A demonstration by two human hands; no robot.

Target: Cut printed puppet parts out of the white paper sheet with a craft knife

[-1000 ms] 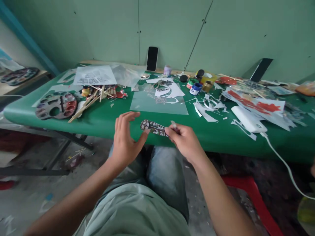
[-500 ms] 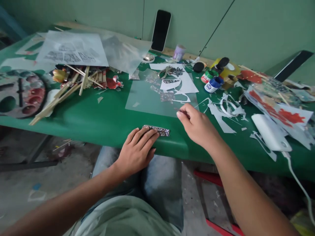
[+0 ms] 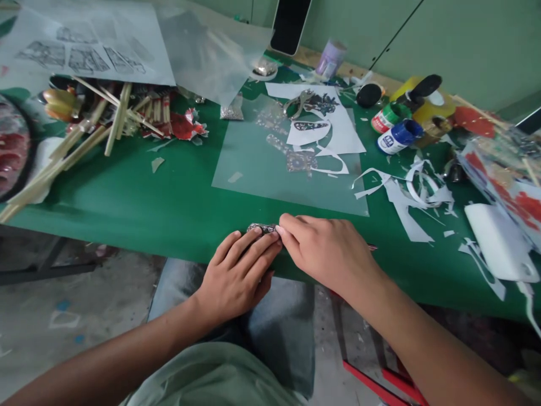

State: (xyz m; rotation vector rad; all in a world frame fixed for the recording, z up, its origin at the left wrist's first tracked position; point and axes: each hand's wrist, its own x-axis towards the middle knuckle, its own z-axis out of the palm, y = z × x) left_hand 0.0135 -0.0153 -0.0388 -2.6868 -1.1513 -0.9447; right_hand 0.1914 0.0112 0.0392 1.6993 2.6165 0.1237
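A small patterned strip (image 3: 262,228) lies near the front edge of the green table (image 3: 127,197). My left hand (image 3: 243,270) rests flat on it, fingers stretched out and pressing its lower side. Closed in a pinch, my right hand (image 3: 323,242) touches the strip's right end beside the left fingertips. What its fingers grip is too small to make out, and they hide that end of the strip. Behind both hands, a translucent sheet (image 3: 253,180) holds patterned cut-outs. White paper (image 3: 349,129) with a patterned oval and scissors (image 3: 298,106) lie at its back.
Wooden sticks (image 3: 118,118) and a paint palette (image 3: 12,152) are at the left. Paint jars (image 3: 399,137), paper scraps (image 3: 406,208) and a white device with a cable (image 3: 501,242) stand or lie to the right. A phone (image 3: 291,25) leans on the wall.
My right hand has come down and left to the strip's right end, beside my left hand. My left hand stays on the strip. The view has shifted.
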